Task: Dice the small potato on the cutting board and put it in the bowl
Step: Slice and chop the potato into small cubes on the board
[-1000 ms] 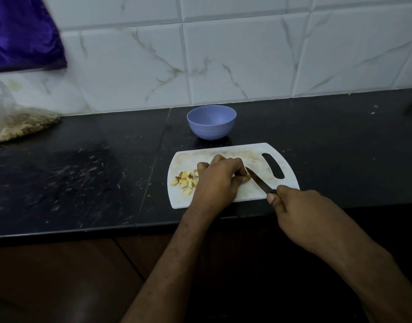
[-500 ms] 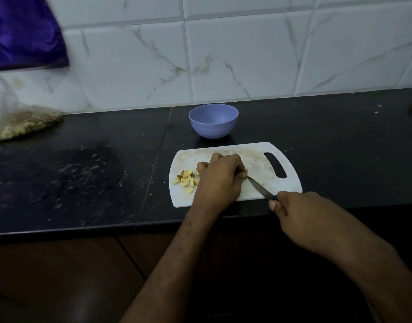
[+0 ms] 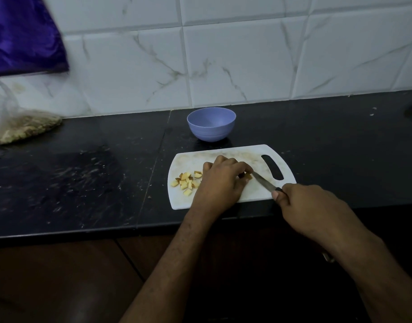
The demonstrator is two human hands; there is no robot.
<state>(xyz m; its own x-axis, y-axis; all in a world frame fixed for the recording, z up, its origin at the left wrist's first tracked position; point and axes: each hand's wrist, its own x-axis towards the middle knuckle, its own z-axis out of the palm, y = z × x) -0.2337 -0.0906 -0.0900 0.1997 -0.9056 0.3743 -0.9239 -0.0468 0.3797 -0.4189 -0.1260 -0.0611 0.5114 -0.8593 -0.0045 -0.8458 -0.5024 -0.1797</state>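
Observation:
A white cutting board [image 3: 191, 159] lies on the black counter near its front edge. Several yellow potato dice [image 3: 186, 181] with bits of brown skin sit on the board's left part. My left hand [image 3: 220, 183] rests on the board with curled fingers holding a small potato piece [image 3: 248, 176], mostly hidden under the fingertips. My right hand [image 3: 310, 206] grips the dark handle of a knife [image 3: 263, 183], whose blade tip meets that piece. The lilac bowl [image 3: 211, 123] stands just behind the board and looks empty.
The black counter [image 3: 83, 178] stretches left and right, with its front edge just below the board. A clear plastic bag of brownish contents [image 3: 23, 127] lies at the far left by the tiled wall. A purple cloth [image 3: 20, 36] hangs at the upper left.
The knife blade has shifted slightly at the potato piece under my left fingers; both hands stay in nearly the same place. The view has drifted a little.

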